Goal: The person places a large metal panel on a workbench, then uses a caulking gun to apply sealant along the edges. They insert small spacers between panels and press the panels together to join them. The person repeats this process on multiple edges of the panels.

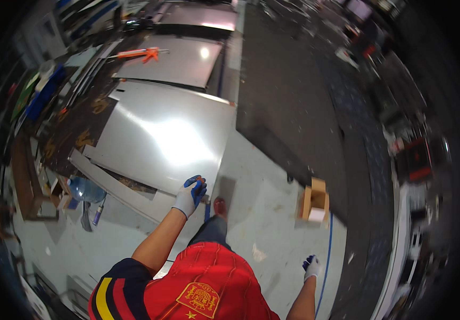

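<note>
Head cam: shiny metal sheet (pixel 150 128) sits between your 9 and 10 o'clock, with your left grip (pixel 191 193) curled over its near corner around 7:30. Your right grip (pixel 311 268) hangs above the floor (pixel 256 213) at 5. Honestly can't tell if either's closed on anything. Orange caulking gun (pixel 146 54): 11.

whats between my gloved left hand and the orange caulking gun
In the head view, the large silver panel by the left hand, then a smaller silver panel under the orange caulking gun.
</note>
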Available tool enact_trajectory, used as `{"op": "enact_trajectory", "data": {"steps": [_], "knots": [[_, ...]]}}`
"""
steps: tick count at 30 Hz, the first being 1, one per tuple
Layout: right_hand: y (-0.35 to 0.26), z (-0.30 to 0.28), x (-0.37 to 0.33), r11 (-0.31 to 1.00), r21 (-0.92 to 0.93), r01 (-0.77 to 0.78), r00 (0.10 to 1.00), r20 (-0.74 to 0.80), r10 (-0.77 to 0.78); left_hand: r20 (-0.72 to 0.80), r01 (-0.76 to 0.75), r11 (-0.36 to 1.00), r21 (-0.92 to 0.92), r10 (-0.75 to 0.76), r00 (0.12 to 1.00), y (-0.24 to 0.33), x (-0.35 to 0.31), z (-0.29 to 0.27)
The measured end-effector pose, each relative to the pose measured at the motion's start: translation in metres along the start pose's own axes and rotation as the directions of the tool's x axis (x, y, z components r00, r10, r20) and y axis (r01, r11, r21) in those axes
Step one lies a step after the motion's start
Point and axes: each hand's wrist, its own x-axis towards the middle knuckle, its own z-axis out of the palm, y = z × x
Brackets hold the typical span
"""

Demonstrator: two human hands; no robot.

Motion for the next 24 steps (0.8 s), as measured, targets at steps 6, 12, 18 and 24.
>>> {"op": "enact_trajectory", "data": {"steps": [6,12,18,24], "knots": [[-0.149,0.185,0.094,0.973,0.229,-0.009,0.941,0.332,-0.069,-0.289,-0.183,0.974,-0.133,0.139,0.947,0.02,0.137,-0.034],[-0.213,0.447,0.021,0.962,-0.267,0.055,0.539,0.819,0.197,-0.391,-0.311,0.942,-0.128,0.24,0.888,0.011,0.188,-0.004],[-0.366,0.66,-0.066,0.763,-0.154,0.628,0.102,0.988,0.116,-0.495,-0.419,0.883,-0.213,0.272,0.825,0.023,0.174,0.028],[-0.476,0.979,-0.161,0.652,0.184,0.736,-0.066,0.977,-0.202,-0.749,-0.534,0.829,-0.163,0.249,0.614,0.009,0.173,0.066]]}}
